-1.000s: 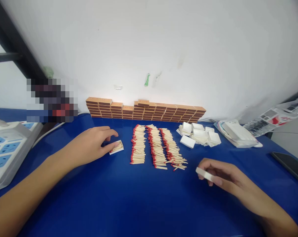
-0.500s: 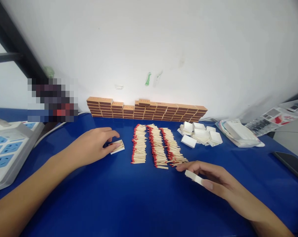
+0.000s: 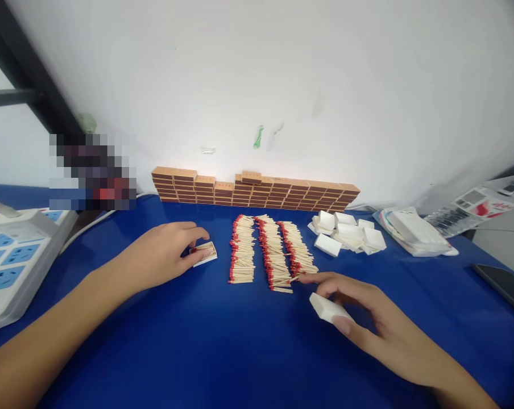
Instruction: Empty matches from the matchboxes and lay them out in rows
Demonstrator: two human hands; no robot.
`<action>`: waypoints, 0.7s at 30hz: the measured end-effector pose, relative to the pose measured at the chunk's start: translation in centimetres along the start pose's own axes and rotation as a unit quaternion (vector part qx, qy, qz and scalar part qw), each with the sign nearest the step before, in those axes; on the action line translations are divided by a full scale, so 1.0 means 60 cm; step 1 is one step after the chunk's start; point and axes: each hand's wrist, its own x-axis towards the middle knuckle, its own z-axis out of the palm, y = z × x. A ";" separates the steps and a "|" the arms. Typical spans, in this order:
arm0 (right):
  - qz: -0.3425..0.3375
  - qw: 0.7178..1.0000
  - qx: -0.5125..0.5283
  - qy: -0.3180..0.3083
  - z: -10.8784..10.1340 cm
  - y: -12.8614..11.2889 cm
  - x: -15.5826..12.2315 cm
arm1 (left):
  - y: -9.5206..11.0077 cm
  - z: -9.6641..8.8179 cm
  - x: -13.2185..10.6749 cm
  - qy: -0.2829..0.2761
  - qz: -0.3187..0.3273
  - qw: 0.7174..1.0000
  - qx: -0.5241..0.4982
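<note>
My left hand (image 3: 171, 249) is closed about a small white matchbox tray (image 3: 211, 254), its thumb laid over the matches inside. Between the thumb and curled fingers of my right hand (image 3: 368, 309) is another white matchbox tray (image 3: 324, 307), tilted, its inside turned away from view. The right index fingertip touches the near end of the right-hand row of red-headed matches (image 3: 297, 250). Beside it lie a middle row of matches (image 3: 274, 253) and a left row of matches (image 3: 243, 250).
Brown matchboxes (image 3: 257, 193) are stacked along the wall. Loose white trays (image 3: 346, 233) are heaped right of the matches, near a plastic-wrapped pack (image 3: 414, 230). A phone (image 3: 502, 287) lies far right; a power strip (image 3: 22, 250) stands at left on the blue table (image 3: 223, 352).
My right hand has shifted slightly left and turned the tray it holds, and the near end of the right row is drawn in. My left hand stays at its tray.
</note>
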 end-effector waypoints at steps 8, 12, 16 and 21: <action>-0.036 0.999 -0.020 -0.016 0.008 -0.013 0.011 | 0.005 0.001 -0.002 -0.011 0.000 1.000 -0.001; -0.039 0.999 -0.031 -0.005 0.019 -0.011 -0.002 | 0.005 0.001 0.000 -0.014 -0.001 1.000 0.005; -0.027 0.999 -0.019 -0.019 0.031 -0.012 -0.009 | 0.004 0.003 0.000 -0.013 0.004 1.000 0.002; -0.015 1.000 0.003 -0.021 0.033 -0.019 -0.005 | 0.007 0.003 0.000 -0.001 0.014 1.000 -0.004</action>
